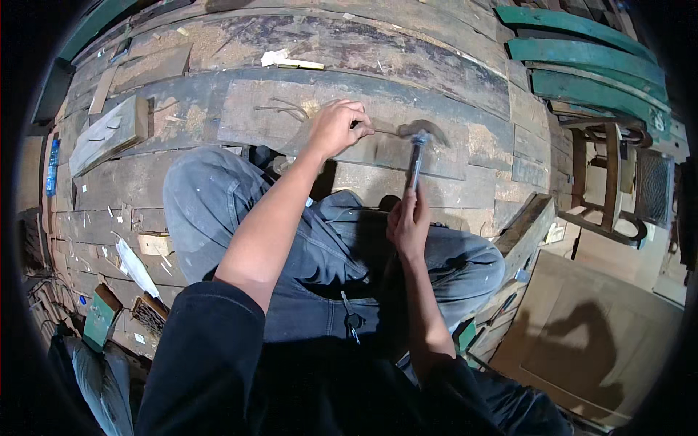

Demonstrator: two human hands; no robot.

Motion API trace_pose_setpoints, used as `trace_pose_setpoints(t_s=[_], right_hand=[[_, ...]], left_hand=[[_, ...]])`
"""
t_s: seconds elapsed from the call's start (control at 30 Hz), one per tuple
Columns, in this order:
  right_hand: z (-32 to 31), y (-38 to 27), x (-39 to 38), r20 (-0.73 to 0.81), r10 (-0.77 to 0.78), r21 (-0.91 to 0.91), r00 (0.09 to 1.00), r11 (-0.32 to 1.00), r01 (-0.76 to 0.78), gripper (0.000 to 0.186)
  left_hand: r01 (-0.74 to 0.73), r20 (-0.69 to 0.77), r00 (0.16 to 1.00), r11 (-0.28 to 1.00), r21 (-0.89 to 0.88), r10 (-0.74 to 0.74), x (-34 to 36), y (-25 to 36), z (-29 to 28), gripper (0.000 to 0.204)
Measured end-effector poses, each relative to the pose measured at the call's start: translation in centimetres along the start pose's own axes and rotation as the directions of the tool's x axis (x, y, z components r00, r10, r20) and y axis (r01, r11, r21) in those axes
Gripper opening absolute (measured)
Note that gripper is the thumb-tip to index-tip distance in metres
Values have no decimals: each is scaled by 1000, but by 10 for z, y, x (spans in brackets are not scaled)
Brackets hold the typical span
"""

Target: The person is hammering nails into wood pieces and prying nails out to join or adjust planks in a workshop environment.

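Nearest the camera, a black sleeve is filling the lower part of the view and hiding the person's lap and much of the grey trousers (218,196); something small and dark is hanging at the waist, too small to identify. The knees are jutting forward over a floor of worn wooden planks (436,62).

The right hand (409,221) is wrapping closed around the lower end of a hammer (416,156), fingers curled fully about the handle. The hammer is standing nearly upright, its head blurring above the planks, so whether it is touching anything is impossible to tell.

Further out, the left hand (336,127) is resting knuckles-up on a plank, fingers pinched together on a thin metal piece, probably a nail (384,131), which is poking out sideways toward the hammer head. Its tip is getting lost in the blur.

Just beyond the left hand, a few bent wires or nails (280,109) are lying on the board. To the left, a loose wooden block (109,134) is sitting on the planks. At the far right, curved green boards (582,54) and a wooden chair frame (607,182) are bending into the dark rim, partly cut off.
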State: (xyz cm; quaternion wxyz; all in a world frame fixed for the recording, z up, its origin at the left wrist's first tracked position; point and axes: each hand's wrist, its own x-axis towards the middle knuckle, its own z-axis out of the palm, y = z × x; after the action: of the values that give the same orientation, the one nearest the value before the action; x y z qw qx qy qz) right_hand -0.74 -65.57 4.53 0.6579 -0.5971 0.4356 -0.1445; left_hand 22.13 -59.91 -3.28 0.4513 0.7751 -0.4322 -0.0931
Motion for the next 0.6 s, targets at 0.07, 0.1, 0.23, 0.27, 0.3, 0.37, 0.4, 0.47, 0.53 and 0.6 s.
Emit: trace_pose_setpoints(t_s=[0.07, 0.1, 0.23, 0.27, 0.3, 0.37, 0.4, 0.47, 0.53, 0.6], right_hand=[[0, -7, -7, -71, -20, 33, 997, 999, 22, 40], [-3, -8, -14, -73, -84, 37, 994, 996, 87, 40], [-3, -6, -2, -17, -33, -9, 999, 999, 33, 35], [-2, -4, -4, -26, -36, -21, 999, 999, 35, 34], [-2, -6, -11, -65, -91, 60, 994, 994, 95, 32], [3, -12, -11, -93, -155, 51, 983, 986, 160, 35], [2, -12, -13, -83, -153, 57, 985, 986, 158, 36], [-5, -4, -3, 44, 50, -18, 998, 999, -49, 36], [-3, -3, -5, -62, -53, 54, 997, 997, 56, 36], [-5, -9, -16, -93, -147, 111, 985, 981, 157, 36]], left_hand=[[1, 14, 1000, 1000, -27, -1, 2, -1, -5, 15], [6, 13, 1000, 999, -36, -5, 2, 2, -3, 16], [-14, -9, 1000, 1000, -11, 14, 2, 1, 1, 20], [-8, 31, 999, 1000, -24, 8, -1, -1, 1, 20], [-13, 26, 1000, 1000, -26, 14, -1, 1, 1, 20], [-9, -3, 1000, 998, -67, 8, 1, 5, 2, 19], [-17, -4, 1000, 999, -27, 17, 2, 7, -1, 17], [14, -14, 1000, 999, -41, -15, -2, -2, 4, 18], [27, 37, 999, 999, -24, -26, -3, 2, -1, 18], [58, 53, 997, 998, -22, -57, -1, 9, 5, 17]])
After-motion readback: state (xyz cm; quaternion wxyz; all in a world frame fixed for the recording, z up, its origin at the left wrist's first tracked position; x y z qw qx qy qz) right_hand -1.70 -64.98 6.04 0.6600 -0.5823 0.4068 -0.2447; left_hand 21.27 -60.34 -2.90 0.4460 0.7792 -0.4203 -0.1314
